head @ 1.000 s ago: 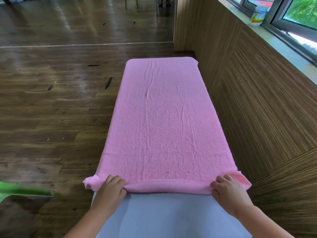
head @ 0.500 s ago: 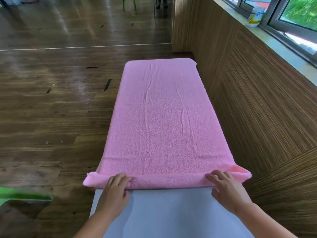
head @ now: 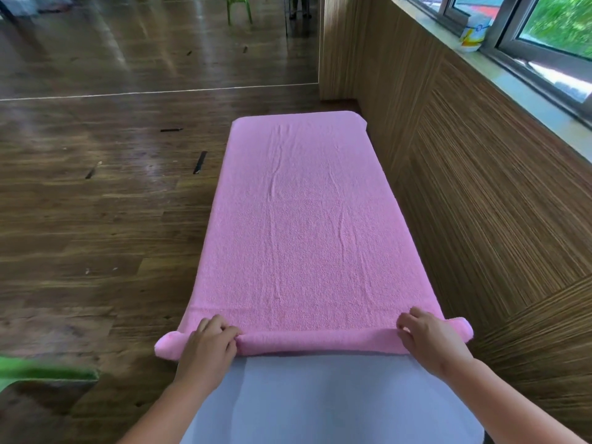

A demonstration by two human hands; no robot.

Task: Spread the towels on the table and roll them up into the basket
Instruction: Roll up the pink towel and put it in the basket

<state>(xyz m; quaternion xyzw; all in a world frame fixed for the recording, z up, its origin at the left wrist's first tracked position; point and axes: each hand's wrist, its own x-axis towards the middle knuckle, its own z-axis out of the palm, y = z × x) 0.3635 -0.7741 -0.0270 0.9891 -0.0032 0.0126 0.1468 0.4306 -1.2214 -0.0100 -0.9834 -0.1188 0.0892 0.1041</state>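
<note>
A pink towel (head: pixel 301 225) lies flat along a narrow white table (head: pixel 320 398), covering it to the far end. Its near edge is wound into a thin roll (head: pixel 317 342) that spans the table's width and sticks out past both sides. My left hand (head: pixel 208 344) curls over the roll's left part, fingers pressed on the cloth. My right hand (head: pixel 429 336) rests on the roll's right part in the same way. No basket is in sight.
A wooden wall (head: pixel 480 203) runs close along the table's right side, with a window sill and a white tub (head: pixel 474 35) above. Dark wood floor (head: pixel 96 203) lies to the left. A green object (head: pixel 41 373) pokes in at lower left; a green chair (head: pixel 238 9) stands far back.
Both hands have pushed the towel's near edge away from me, and the fold has grown into a thicker roll. More bare white table shows in front of me.
</note>
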